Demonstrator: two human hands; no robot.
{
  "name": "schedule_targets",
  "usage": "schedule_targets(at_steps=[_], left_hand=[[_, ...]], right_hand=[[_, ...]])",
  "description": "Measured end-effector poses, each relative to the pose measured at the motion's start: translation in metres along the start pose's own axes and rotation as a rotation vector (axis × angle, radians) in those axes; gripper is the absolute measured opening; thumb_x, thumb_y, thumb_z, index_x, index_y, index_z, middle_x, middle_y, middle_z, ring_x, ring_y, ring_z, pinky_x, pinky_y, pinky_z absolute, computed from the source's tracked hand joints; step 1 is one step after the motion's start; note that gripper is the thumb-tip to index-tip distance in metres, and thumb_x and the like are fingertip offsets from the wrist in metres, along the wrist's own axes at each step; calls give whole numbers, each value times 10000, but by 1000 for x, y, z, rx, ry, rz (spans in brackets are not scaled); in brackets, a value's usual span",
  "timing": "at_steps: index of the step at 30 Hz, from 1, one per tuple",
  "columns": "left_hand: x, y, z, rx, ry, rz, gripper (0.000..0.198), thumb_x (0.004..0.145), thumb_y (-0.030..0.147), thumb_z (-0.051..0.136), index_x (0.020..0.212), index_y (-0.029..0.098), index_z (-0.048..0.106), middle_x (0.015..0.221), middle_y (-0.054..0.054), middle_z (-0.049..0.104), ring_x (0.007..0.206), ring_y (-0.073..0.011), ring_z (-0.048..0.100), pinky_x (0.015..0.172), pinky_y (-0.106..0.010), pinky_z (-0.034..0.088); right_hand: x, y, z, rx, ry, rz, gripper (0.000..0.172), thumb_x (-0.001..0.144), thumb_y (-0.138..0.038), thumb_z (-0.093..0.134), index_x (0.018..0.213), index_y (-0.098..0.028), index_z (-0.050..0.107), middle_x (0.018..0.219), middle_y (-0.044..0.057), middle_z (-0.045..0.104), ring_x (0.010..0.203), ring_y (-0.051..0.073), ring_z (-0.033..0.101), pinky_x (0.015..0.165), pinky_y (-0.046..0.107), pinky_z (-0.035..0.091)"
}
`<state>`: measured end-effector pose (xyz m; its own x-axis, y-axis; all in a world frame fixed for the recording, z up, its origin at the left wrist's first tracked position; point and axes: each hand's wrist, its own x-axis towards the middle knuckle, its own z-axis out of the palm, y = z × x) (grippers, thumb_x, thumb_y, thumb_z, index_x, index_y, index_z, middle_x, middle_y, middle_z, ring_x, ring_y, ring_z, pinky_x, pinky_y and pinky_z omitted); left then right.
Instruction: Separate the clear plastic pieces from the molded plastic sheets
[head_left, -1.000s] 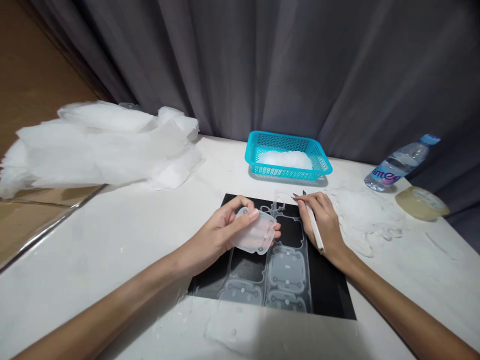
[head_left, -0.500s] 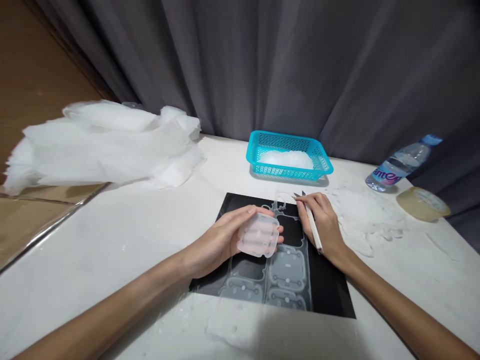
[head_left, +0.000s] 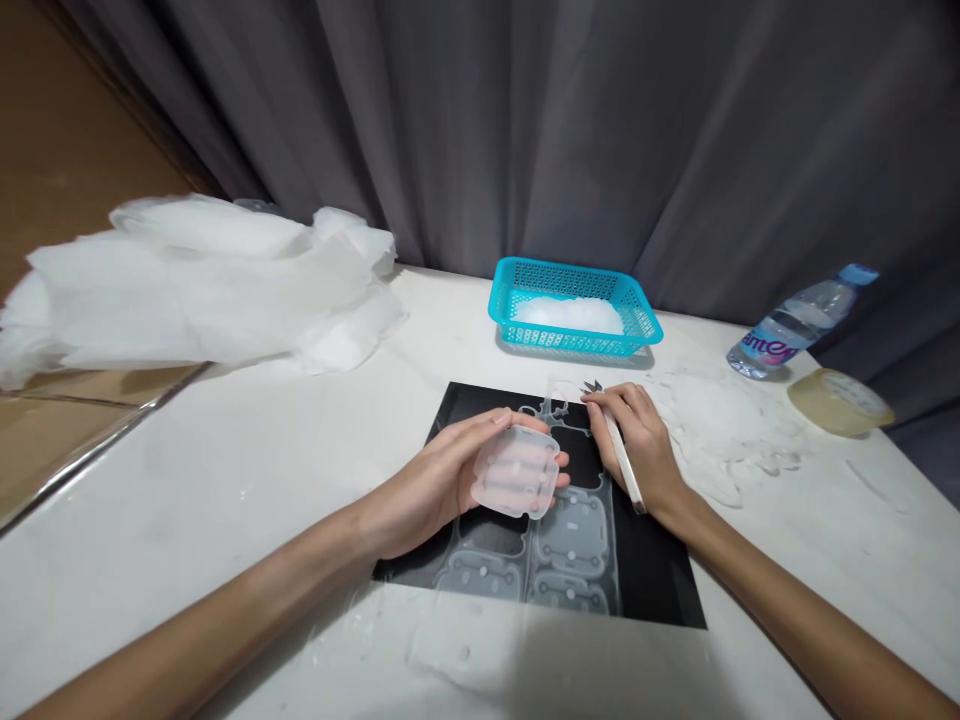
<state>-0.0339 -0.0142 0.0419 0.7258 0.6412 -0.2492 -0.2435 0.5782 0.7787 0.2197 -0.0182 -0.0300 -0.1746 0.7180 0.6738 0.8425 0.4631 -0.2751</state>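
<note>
My left hand (head_left: 439,482) holds a translucent white, rounded-square silicone piece (head_left: 517,485) just above a black mat (head_left: 660,575). On the mat lies a clear sheet of several similar moulded pieces (head_left: 570,545), some cells cut out. My right hand (head_left: 637,445) rests on the mat's upper right part, fingers closed round a thin white cutting tool (head_left: 624,468) whose metal tip (head_left: 591,386) points away from me, at the sheet's far edge.
A turquoise basket (head_left: 574,312) with white pieces stands behind the mat. White offcuts (head_left: 724,430) lie right of it, then a water bottle (head_left: 795,325) and a tape roll (head_left: 840,402). A heap of white sheets (head_left: 195,285) covers the far left. Grey curtain behind.
My left hand has turned the silicone piece from tilted to nearly flat and lowered it slightly over the sheet. My right hand has stayed in place with the tool.
</note>
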Motion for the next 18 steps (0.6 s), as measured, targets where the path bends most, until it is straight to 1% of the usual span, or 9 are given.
schedule_targets(at_steps=[6,9,12,18], left_hand=[[-1,0,1,15,7,5,258,1064,309,527,1215,132,639,1268,-226,730,1169,-357,727,976,-484,594],[-1,1,1,15,0,-2,267,1064,317,525,1224,139,644,1280,-220,727,1183,-367,719,984,-494,591],[-2,1,3,8,-2,-1,266,1066,311,521,1227,141,647,1282,-216,728,1182,-361,721,981,-479,598],[-3,3,6,-12,32,-8,253,1055,292,548,1230,137,645,1276,-213,735,1186,-366,720,975,-460,610]], right_hand=[[1,-3,-3,15,-5,-16,183,1027,-146,500,1086,-206,662,930,82,632,895,246,613,796,412,537],[2,-3,-3,14,-6,-14,183,1027,-150,499,1079,-206,666,931,82,632,892,246,611,800,416,536],[1,-2,-4,13,-7,-17,178,1029,-151,502,1077,-210,662,935,81,632,901,245,617,808,413,540],[1,-2,-3,6,-10,-26,168,1030,-150,506,1083,-194,660,935,86,630,908,244,611,812,416,544]])
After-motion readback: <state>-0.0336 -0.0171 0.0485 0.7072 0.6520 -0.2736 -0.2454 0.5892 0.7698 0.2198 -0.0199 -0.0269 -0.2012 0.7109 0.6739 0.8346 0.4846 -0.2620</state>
